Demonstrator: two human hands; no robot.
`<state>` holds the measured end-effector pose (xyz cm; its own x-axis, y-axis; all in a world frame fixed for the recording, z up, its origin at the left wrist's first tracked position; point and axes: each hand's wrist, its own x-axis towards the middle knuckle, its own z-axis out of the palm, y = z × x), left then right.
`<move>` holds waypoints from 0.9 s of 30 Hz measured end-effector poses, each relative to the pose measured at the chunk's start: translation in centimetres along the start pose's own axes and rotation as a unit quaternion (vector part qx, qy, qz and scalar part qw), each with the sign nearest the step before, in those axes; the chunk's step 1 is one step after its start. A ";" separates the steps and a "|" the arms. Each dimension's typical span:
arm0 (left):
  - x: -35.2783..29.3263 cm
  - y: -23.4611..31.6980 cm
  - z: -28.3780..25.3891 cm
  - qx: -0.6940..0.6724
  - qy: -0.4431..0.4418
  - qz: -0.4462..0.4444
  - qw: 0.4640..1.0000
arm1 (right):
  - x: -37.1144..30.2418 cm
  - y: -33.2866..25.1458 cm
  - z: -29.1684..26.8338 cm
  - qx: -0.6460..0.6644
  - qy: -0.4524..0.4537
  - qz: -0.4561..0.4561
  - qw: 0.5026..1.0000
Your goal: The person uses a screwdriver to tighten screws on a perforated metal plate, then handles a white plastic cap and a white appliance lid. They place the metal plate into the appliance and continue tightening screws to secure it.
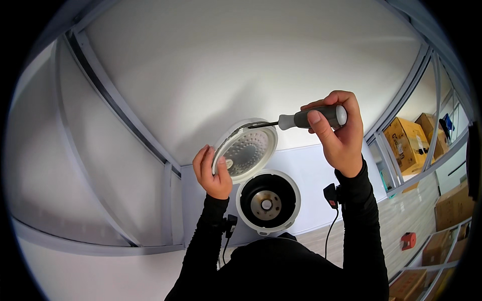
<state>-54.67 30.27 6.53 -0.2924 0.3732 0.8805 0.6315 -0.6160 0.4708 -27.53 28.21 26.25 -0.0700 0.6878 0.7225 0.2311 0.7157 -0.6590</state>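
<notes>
A white rice cooker (297,206) stands on the table, its round lid (246,150) raised at the far side. Inside the black cavity, a metal heating plate (265,205) shows with a round button in its middle. My left hand (213,175) grips the left edge of the lid, thumb on the dimpled inner face. In my right hand (341,133) is a screwdriver (311,118) with a grey and black handle, held nearly level. Its dark shaft points left, and the tip meets the lid's upper rim; whether it sits in a gap there I cannot tell.
The pale table (321,175) backs onto a white wall (251,60) with grey frame posts on both sides. Cardboard boxes (406,143) lie beyond the frame on the right. A red stool (408,241) stands on the floor near shelves with more boxes. Cables hang from both my wrists.
</notes>
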 end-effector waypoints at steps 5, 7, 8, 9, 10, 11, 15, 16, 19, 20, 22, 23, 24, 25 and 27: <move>-0.6 -0.4 -0.2 0.016 -0.009 0.007 1.000 | -0.9 -0.2 -0.7 -0.019 0.010 -0.020 1.000; -0.8 -0.6 -0.1 0.018 -0.005 0.010 1.000 | -1.4 -0.3 -1.1 -0.039 0.018 -0.043 0.998; -0.9 -0.7 -0.1 0.019 -0.003 0.012 1.000 | -1.5 -0.2 -1.3 -0.035 0.021 -0.036 0.999; -1.0 -0.8 0.0 0.016 -0.001 0.014 1.000 | -1.5 0.0 -1.5 -0.028 0.020 -0.029 0.999; -1.1 -0.9 0.0 0.013 0.001 0.015 1.000 | -1.4 0.3 -1.7 -0.022 0.019 -0.022 0.999; -1.2 -0.9 0.1 0.010 0.002 0.017 1.000 | -1.4 0.6 -1.8 -0.016 0.018 -0.014 1.000; -1.2 -1.0 0.2 0.006 0.006 0.019 1.000 | -1.4 1.7 -1.9 0.002 0.041 -0.014 0.999; -1.3 -1.0 0.2 0.008 0.006 0.019 1.000 | -1.5 1.8 -2.0 0.004 0.046 -0.013 0.999; -1.2 -1.0 0.2 0.015 0.006 0.022 1.000 | -1.5 2.2 -2.3 0.003 0.051 -0.009 0.999; -1.2 -1.0 0.1 0.019 0.006 0.024 1.000 | -1.4 2.4 -2.4 0.002 0.051 -0.007 0.999; -1.2 -1.0 0.1 0.019 0.006 0.027 0.999 | -1.5 2.8 -2.4 0.001 0.049 0.007 0.999; -1.1 -0.9 0.1 0.020 0.007 0.028 0.999 | -1.6 3.1 -2.5 0.001 0.048 0.014 0.999; -1.1 -0.9 0.1 0.021 0.005 0.029 0.999 | -1.5 3.3 -2.5 -0.004 0.042 0.020 0.999; -1.1 -0.9 0.1 0.022 0.004 0.031 0.999 | -1.4 3.6 -2.6 -0.008 0.036 0.026 0.999; -1.0 -0.8 0.1 0.023 0.003 0.030 0.999 | -1.4 4.1 -2.7 -0.014 0.032 0.038 0.999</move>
<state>-54.77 30.49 5.23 -0.2572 0.3317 0.9076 0.6810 -0.6042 0.4138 -23.90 29.85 23.14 0.0116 0.7297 0.6837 0.2612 0.6578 -0.7064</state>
